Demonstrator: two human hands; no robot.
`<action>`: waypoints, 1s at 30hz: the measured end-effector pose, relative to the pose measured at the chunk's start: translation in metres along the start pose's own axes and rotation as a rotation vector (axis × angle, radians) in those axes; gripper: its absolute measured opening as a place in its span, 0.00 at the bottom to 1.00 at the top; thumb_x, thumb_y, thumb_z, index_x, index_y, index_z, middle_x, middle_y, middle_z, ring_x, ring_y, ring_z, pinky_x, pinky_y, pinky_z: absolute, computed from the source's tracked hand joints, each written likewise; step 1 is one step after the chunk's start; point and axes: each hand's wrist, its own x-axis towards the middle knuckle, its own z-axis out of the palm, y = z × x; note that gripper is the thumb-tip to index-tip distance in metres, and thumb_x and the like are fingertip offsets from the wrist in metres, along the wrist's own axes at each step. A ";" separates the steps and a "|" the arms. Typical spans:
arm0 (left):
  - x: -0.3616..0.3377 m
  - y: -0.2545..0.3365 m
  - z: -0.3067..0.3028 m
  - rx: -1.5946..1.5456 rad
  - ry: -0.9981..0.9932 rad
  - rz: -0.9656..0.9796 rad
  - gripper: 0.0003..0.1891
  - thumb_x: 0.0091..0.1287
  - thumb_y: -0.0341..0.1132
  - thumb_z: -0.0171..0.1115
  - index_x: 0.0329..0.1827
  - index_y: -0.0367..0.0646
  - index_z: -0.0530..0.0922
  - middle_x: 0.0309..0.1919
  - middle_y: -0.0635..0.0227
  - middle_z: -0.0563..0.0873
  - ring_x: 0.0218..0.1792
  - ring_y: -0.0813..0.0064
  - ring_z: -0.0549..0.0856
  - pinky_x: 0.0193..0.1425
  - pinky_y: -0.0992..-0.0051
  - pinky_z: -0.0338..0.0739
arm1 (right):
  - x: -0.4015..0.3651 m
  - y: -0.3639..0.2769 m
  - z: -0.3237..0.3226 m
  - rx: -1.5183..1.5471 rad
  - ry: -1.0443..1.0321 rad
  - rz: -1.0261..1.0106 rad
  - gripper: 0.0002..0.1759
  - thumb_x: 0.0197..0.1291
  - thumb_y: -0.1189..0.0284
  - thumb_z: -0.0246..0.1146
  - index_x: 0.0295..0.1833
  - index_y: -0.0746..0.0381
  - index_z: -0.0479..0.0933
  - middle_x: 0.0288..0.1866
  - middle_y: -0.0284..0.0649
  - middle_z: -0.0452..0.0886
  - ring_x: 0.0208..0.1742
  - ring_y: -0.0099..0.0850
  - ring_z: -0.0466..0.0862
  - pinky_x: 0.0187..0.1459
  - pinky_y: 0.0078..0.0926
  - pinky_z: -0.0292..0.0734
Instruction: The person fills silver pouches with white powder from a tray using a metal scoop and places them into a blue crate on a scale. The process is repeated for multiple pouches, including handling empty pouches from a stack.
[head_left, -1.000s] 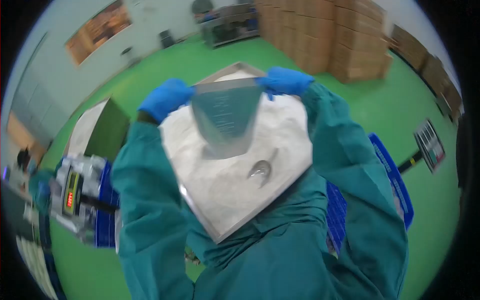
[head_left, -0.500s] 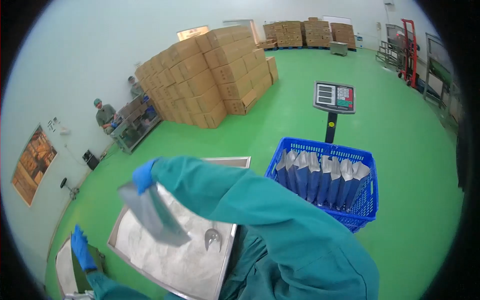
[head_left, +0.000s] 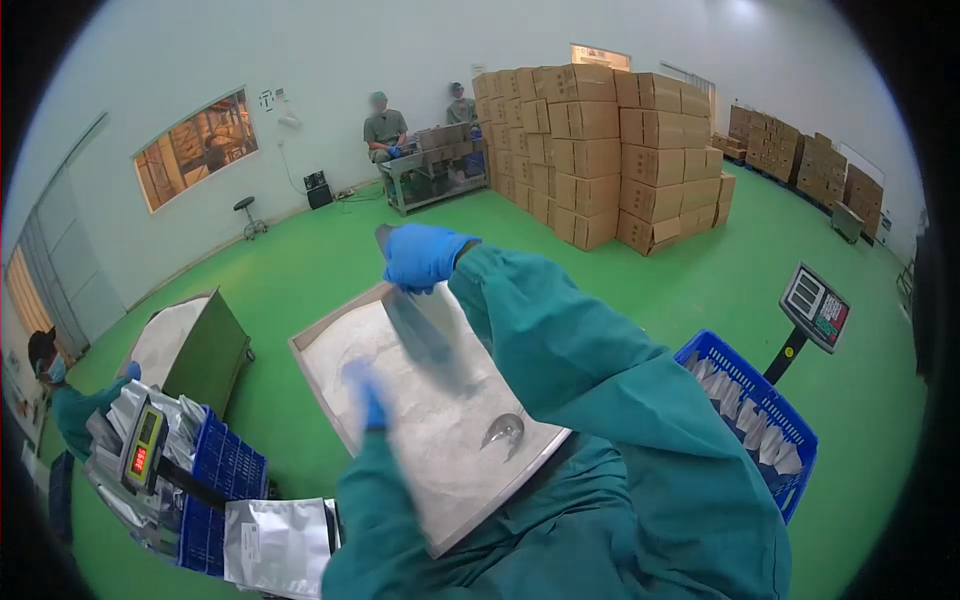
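Observation:
My right hand (head_left: pixel 425 257), in a blue glove, is closed around the top of a silver foil bag (head_left: pixel 430 335). The bag hangs tilted and motion-blurred above a metal tray (head_left: pixel 325 393) of white powder (head_left: pixel 455 480). Below and left of it, my left hand (head_left: pixel 367 393), also gloved, is over the powder, apart from the bag. Its fingers are smeared by motion. A clear scoop (head_left: pixel 503 437) lies on the powder near the tray's right edge.
Blue baskets (head_left: pixel 222 480) (head_left: pixel 750 400) holding foil bags stand on both sides, each near a scale display (head_left: pixel 145 450) (head_left: pixel 815 308). Flat foil bags (head_left: pixel 278 545) lie lower left. A co-worker (head_left: pixel 75 400) is beside a powder bin (head_left: pixel 215 340). Stacked cartons (head_left: pixel 590 150) stand behind.
The view has turned left, bringing the left basket and co-worker into sight. My left hand has moved from beside the powder bin to over the tray. My right hand still holds the bag.

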 end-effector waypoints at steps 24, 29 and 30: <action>-0.027 0.129 -0.055 -0.793 -0.226 -0.673 0.15 0.66 0.44 0.51 0.21 0.51 0.67 0.12 0.78 0.67 0.10 0.86 0.63 0.10 0.84 0.52 | -0.418 0.317 0.106 -0.009 -0.204 0.788 0.19 0.51 0.62 0.54 0.20 0.65 0.77 0.15 0.46 0.76 0.18 0.38 0.77 0.27 0.38 0.72; -0.030 0.108 -0.063 -0.750 -0.219 -0.605 0.13 0.67 0.41 0.51 0.22 0.51 0.68 0.12 0.77 0.68 0.11 0.87 0.64 0.10 0.84 0.52 | -0.470 0.357 0.259 -0.109 0.075 0.962 0.14 0.52 0.67 0.55 0.24 0.64 0.79 0.28 0.48 0.81 0.30 0.43 0.82 0.32 0.40 0.76; -0.028 0.100 -0.062 -0.743 -0.179 -0.660 0.14 0.67 0.41 0.51 0.22 0.51 0.67 0.12 0.77 0.68 0.11 0.86 0.63 0.11 0.85 0.52 | -0.474 0.364 0.293 -0.171 0.066 0.923 0.13 0.52 0.68 0.54 0.24 0.65 0.78 0.28 0.49 0.81 0.29 0.44 0.81 0.33 0.40 0.76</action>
